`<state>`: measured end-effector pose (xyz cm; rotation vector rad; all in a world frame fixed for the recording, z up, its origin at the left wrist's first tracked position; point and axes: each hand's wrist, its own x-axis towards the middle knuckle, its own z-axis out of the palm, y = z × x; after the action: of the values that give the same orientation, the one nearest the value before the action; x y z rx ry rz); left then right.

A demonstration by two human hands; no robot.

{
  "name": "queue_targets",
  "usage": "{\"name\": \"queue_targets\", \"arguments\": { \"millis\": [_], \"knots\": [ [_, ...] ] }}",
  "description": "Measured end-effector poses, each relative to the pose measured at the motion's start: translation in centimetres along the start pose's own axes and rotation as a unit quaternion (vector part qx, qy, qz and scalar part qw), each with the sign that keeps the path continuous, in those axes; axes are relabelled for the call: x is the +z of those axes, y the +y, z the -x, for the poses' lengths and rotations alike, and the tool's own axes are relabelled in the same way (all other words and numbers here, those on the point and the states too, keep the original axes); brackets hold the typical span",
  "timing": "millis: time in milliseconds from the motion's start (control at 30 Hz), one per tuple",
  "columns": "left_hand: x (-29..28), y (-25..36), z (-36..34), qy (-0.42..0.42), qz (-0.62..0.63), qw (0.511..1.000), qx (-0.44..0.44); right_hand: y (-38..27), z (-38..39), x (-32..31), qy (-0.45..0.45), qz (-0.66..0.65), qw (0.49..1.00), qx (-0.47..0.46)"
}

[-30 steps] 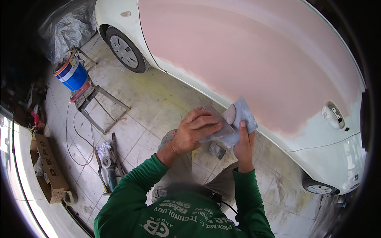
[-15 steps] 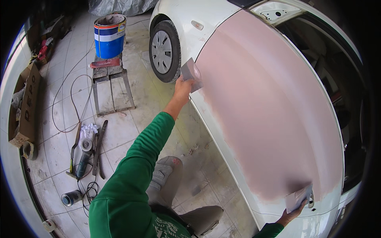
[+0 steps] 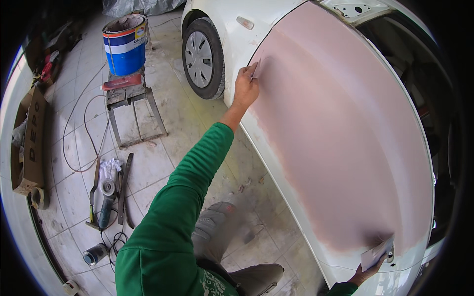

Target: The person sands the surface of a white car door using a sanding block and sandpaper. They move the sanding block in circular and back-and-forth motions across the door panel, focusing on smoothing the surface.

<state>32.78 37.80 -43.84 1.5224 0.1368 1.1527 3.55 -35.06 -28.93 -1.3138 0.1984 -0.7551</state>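
My left hand (image 3: 246,86), at the end of a green sleeve, grips a thin grey spreader (image 3: 256,69) at the front edge of the car door (image 3: 326,138), which is coated in matte pink over white. The spreader is seen nearly edge-on, partly hidden by my fingers. At the lower right, my right hand (image 3: 368,274) holds a wider grey spreader (image 3: 376,252) against or just above the door, beside the handle opening (image 3: 391,255). Whether it touches the surface I cannot tell.
A blue paint tin (image 3: 124,52) stands on a low metal stool (image 3: 126,96) with a red block. An angle grinder (image 3: 106,202), flat bars, a can (image 3: 96,254) and cables lie on the tiled floor. A cardboard box (image 3: 30,143) is far left; the front wheel (image 3: 200,59) is up ahead.
A second ago both hands were together below the door with the two spreaders; they then parted. Since half a second ago my left hand has moved up and right onto the door's front edge.
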Motion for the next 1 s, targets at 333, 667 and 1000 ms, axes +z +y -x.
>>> {"name": "queue_targets", "arguments": {
  "millis": [333,667,1000],
  "knots": [
    [-0.4,-0.6,-1.8,-0.124,0.058,0.987,-0.088,-0.9,-0.7,-1.3,0.007,0.007,1.000,0.008],
    [1.5,1.1,-2.9,-0.072,0.001,0.997,-0.022,-0.5,-0.9,-1.3,0.006,0.007,1.000,0.019],
    [10.2,17.4,18.0,-0.078,-0.072,0.991,0.075,0.0,-0.2,1.4,-0.009,-0.036,0.999,0.033]
  ]
}}
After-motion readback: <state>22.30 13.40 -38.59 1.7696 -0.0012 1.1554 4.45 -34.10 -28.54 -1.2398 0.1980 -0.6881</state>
